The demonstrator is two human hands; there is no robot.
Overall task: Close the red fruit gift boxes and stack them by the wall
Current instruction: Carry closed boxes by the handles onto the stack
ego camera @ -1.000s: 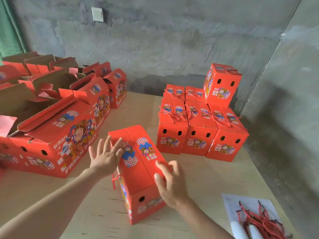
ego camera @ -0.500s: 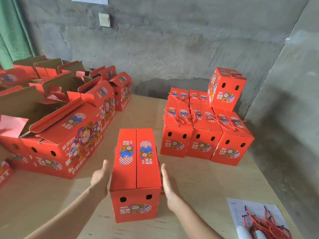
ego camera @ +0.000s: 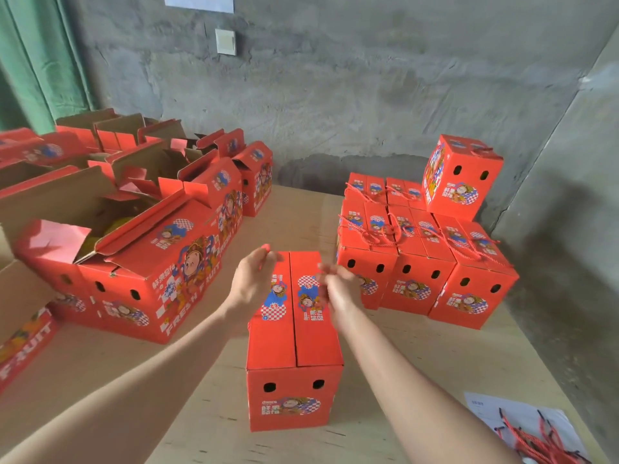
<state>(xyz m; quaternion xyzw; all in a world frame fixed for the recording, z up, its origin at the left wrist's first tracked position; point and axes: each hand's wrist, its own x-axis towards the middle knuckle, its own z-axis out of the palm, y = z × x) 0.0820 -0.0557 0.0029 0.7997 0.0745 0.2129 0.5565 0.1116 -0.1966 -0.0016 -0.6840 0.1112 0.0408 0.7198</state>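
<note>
A closed red fruit gift box [ego camera: 294,349] stands upright on the wooden table [ego camera: 428,370], its short end with two holes facing me. Both my hands hover over the far half of its top. My left hand [ego camera: 251,283] has its fingers curled, and a small red piece, seemingly the box's rope handle, shows at the fingertips. My right hand [ego camera: 338,289] is blurred with its fingers bent, so its hold is unclear. Several closed boxes [ego camera: 418,262] with rope handles sit grouped by the wall at the right. One more box [ego camera: 464,175] sits tilted on top of them.
Open red boxes [ego camera: 134,262] with raised flaps fill the table's left side. A white sheet with loose red ropes [ego camera: 536,437] lies at the lower right. Grey concrete walls [ego camera: 368,95] meet in a corner behind the group. A green curtain [ego camera: 37,61] hangs at the far left.
The box went from lying askew to standing square with its end toward me. My hands left its sides and rose over the far part of its top.
</note>
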